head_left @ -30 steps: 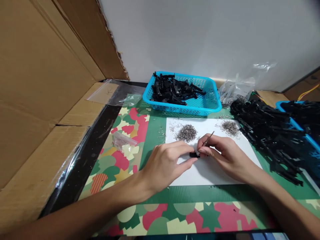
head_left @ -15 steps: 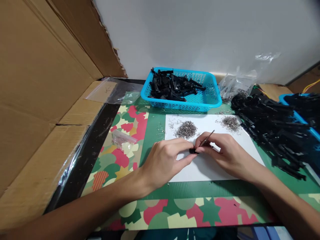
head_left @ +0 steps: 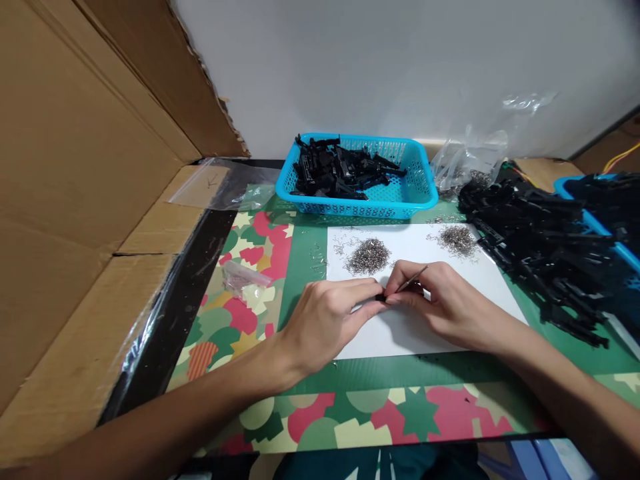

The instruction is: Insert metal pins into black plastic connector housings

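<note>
Over a white sheet of paper [head_left: 400,333], my left hand [head_left: 330,320] pinches a small black plastic part [head_left: 381,297] between thumb and fingers. My right hand [head_left: 430,297] meets it there, its fingertips touching the part. In that hand is a thin metal tool [head_left: 413,278], slanting up to the right; its working end is hidden by the fingers, so its kind does not show. Behind the hands lies a heap of tiny bent metal pieces [head_left: 369,256], possibly springs. A smaller heap of similar metal pieces [head_left: 457,241] sits farther right on the paper.
A blue basket [head_left: 360,207] with black plastic parts stands at the back. More black parts [head_left: 540,247] are piled at right, beside another blue basket [head_left: 595,223]. Clear bags lie around, one small bag [head_left: 245,277] at left. A cardboard wall [head_left: 75,167] rises on the left.
The tool in my right hand has tipped lower, and its fingers have closed in nearer to my left hand. The whole view has shifted slightly.
</note>
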A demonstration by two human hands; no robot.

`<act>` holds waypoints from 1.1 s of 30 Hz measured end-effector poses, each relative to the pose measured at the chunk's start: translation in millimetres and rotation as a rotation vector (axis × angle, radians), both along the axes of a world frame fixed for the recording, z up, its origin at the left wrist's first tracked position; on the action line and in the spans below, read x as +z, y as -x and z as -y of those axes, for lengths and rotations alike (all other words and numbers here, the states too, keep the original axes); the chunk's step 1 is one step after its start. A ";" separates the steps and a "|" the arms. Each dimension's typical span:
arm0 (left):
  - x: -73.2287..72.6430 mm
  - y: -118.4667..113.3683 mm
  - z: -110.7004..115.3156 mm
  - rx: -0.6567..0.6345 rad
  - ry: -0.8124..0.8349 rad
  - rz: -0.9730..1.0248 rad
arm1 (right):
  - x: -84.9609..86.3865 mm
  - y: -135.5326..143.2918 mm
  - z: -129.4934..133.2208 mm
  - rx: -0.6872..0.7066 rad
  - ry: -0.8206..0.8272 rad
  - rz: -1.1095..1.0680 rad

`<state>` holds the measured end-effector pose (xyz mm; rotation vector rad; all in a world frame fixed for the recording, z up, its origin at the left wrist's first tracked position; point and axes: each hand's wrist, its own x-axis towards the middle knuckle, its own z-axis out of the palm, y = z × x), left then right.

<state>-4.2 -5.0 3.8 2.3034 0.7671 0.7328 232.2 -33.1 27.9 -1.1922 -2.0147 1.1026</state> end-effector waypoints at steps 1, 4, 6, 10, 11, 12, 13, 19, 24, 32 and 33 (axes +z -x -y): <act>0.0 0.5 -0.4 -0.002 0.008 -0.001 | 1.2 0.3 -0.1 0.019 0.003 0.013; 1.2 1.1 -2.1 0.001 0.026 -0.005 | 3.7 2.6 -0.8 0.035 -0.025 0.044; 2.2 0.5 -3.4 0.022 0.042 -0.008 | 3.2 3.8 -1.8 0.015 -0.022 0.029; 3.4 -1.1 -5.5 0.105 0.040 0.042 | -3.4 1.1 -6.9 -0.105 0.039 -0.091; 3.7 -1.0 -5.9 0.126 0.034 0.062 | -5.6 -0.7 -8.9 -0.154 0.029 -0.145; 4.1 -0.7 -6.3 0.144 0.030 0.083 | -7.6 -2.6 -11.2 -0.195 0.010 -0.205; 4.6 0.0 -6.8 0.159 0.030 0.101 | -9.0 -4.5 -13.5 -0.220 -0.012 -0.263; 4.8 5.3 -11.2 0.169 0.031 0.165 | -2.5 -7.7 -20.4 -0.159 -0.003 -0.240; 6.2 7.4 -13.3 0.136 0.023 0.139 | 1.9 0.5 -17.5 0.008 0.100 -0.147; 7.8 6.8 -9.8 0.139 0.044 0.112 | 1.6 -13.0 -25.0 -0.126 -0.187 0.022; 7.5 6.5 -10.0 0.157 0.047 0.117 | 3.3 -20.8 -24.8 -0.188 -0.267 0.128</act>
